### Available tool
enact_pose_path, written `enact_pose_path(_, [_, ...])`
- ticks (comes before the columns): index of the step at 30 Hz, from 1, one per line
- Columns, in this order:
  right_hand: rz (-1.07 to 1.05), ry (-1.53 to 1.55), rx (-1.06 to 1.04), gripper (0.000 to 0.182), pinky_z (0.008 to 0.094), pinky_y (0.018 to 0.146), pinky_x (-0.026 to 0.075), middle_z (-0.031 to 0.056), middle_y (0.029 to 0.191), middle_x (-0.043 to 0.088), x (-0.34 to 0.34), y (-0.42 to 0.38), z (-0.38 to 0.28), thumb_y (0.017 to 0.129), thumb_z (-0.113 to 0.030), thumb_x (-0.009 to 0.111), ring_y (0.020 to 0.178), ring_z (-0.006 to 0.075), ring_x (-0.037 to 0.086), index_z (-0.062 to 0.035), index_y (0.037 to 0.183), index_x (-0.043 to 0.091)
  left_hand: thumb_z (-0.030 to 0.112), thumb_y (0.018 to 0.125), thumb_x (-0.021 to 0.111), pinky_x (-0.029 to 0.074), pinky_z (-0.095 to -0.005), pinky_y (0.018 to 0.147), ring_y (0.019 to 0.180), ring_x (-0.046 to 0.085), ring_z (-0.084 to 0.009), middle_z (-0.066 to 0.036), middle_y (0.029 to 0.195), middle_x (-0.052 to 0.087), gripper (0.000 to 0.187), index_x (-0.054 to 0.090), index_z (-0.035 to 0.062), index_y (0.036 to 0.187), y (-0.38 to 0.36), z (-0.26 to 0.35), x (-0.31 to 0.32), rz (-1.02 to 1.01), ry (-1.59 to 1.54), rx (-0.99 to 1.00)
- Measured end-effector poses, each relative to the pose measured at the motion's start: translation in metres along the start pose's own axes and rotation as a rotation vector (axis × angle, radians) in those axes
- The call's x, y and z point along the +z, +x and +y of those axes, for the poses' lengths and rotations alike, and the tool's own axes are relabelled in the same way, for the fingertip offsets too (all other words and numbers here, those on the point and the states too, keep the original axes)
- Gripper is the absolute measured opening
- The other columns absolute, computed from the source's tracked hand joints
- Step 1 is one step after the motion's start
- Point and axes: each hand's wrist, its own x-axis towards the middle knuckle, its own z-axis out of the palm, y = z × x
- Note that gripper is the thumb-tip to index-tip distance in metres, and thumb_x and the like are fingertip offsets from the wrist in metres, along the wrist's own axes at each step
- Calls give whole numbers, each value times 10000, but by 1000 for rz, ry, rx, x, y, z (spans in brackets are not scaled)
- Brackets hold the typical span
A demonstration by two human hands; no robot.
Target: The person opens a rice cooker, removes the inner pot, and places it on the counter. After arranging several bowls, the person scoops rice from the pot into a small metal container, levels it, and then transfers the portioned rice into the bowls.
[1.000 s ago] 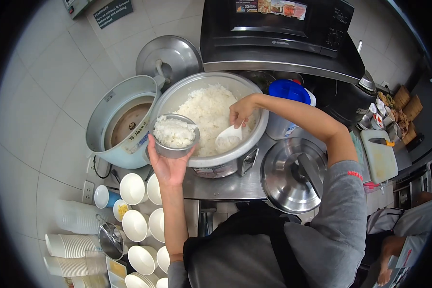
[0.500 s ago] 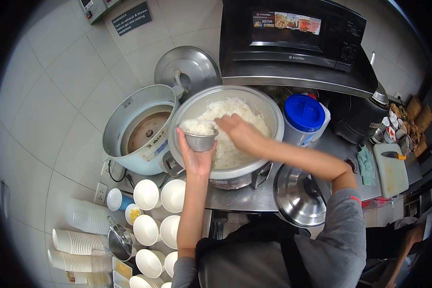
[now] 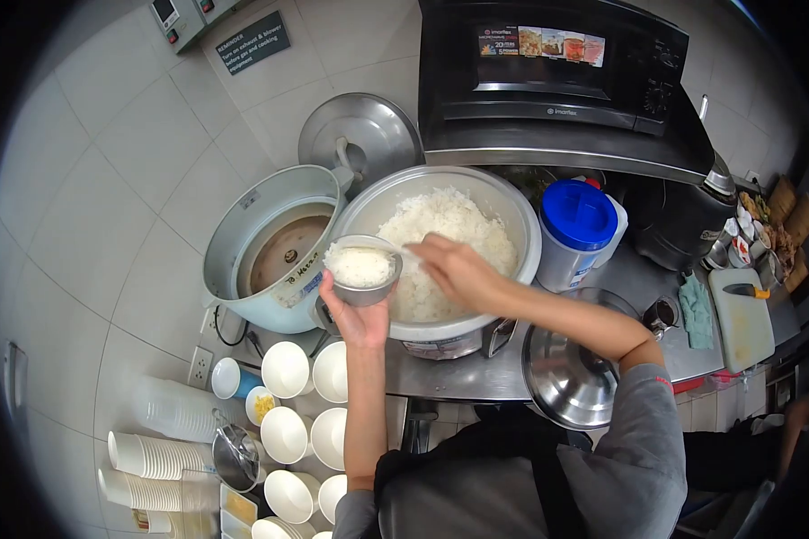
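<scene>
My left hand (image 3: 360,316) holds a small metal bowl (image 3: 368,292) from below, its fingers round the sides. White rice (image 3: 358,267) fills the bowl, which tilts a little over the left edge of a large cooker pot (image 3: 528,260). More rice (image 3: 449,234) is heaped inside that pot. Just right of the bowl, my right hand (image 3: 458,269) is closed over the pot, its fingers pressed together. A pale, translucent edge shows between its fingertips and the bowl; what the hand grips is too blurred to name.
An open pale blue cooker (image 3: 229,287) stands left, with a metal lid (image 3: 360,135) behind. White paper cups (image 3: 285,435) line the lower left. Right are a blue-lidded container (image 3: 577,216), a steel lid (image 3: 571,373) and a cutting board (image 3: 742,332) with a knife. A microwave (image 3: 548,72) sits above.
The bowl has tipped so that more of its rice surface faces the camera. My right hand has moved slightly down and right. The whole view has shifted a little.
</scene>
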Motion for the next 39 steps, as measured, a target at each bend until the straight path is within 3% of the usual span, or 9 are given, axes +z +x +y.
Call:
enact_pose_path(9, [79, -120, -3, 273, 417, 772, 446, 142, 855, 611, 5, 22, 55, 723, 60, 498, 827, 291, 585, -1, 954, 630, 533, 833, 513, 358, -553, 941, 1199, 419, -294, -111, 1321, 420, 627, 378, 134, 1297, -17, 35, 5, 115, 157, -60])
enact_pose_path(13, [-377, -749, 43, 137, 356, 821, 300, 75, 750, 638, 18, 6, 76, 731, -14, 548, 794, 214, 605, -95, 693, 652, 499, 827, 553, 350, -564, 946, 1210, 405, -318, -121, 1321, 412, 617, 381, 124, 1286, -24, 43, 12, 127, 115, -27])
enact_pose_path(20, [-741, -424, -33, 103, 366, 853, 268, 63, 744, 619, -9, 6, 49, 806, -146, 574, 836, 213, 580, -84, 770, 648, 493, 826, 560, 338, -565, 954, 1224, 393, -326, -129, 1334, 403, 620, 380, 137, 1300, -28, 42, 5, 78, 90, -118])
enact_pose_path(26, [-1008, 155, 618, 173, 275, 587, 417, 76, 666, 633, -37, 4, 117, 782, -168, 624, 575, 129, 564, 2, 764, 652, 533, 825, 537, 363, -501, 920, 1178, 453, -262, -81, 1293, 462, 616, 405, 144, 1284, -33, 42, 6, 60, 157, -167])
enact_pose_path(27, [-928, 145, 598, 156, 243, 446, 384, 70, 608, 607, -42, 8, 113, 777, -139, 620, 499, 89, 515, 11, 742, 640, 533, 824, 537, 366, -496, 915, 1173, 456, -258, -77, 1287, 467, 613, 407, 146, 1281, -32, 40, 6, 68, 158, -170])
enact_pose_path(31, [-516, 161, 426, 151, 294, 541, 457, 90, 639, 608, -51, 30, 81, 812, -104, 578, 527, 142, 546, 34, 775, 627, 536, 822, 539, 374, -479, 895, 1155, 466, -241, -61, 1263, 485, 598, 418, 152, 1264, -23, 17, 6, 92, 168, -158])
enact_pose_path(35, [-25, -335, -92, 486, 374, 719, 491, 160, 958, 558, 1, 4, 32, 695, 86, 514, 871, 286, 558, -13, 1171, 533, 537, 811, 547, 366, -460, 891, 1146, 468, -224, -52, 1256, 490, 595, 422, 154, 1248, -7, -3, 19, 97, 126, -128])
enact_pose_path(38, [-73, -374, -92, 611, 365, 772, 485, 157, 1045, 513, -1, -1, 9, 647, 85, 504, 993, 319, 495, -4, 1250, 457, 520, 811, 536, 355, -477, 921, 1166, 453, -233, -62, 1263, 473, 602, 406, 152, 1270, -1, -3, 19, 88, 66, -105])
enact_pose_path(39, [39, -401, -112, 625, 346, 687, 489, 143, 878, 536, -4, 2, 18, 729, 62, 500, 817, 274, 550, -101, 1328, 427, 517, 813, 529, 353, -485, 929, 1170, 450, -235, -64, 1258, 472, 601, 406, 150, 1273, -1, -3, 19, 82, 63, -82])
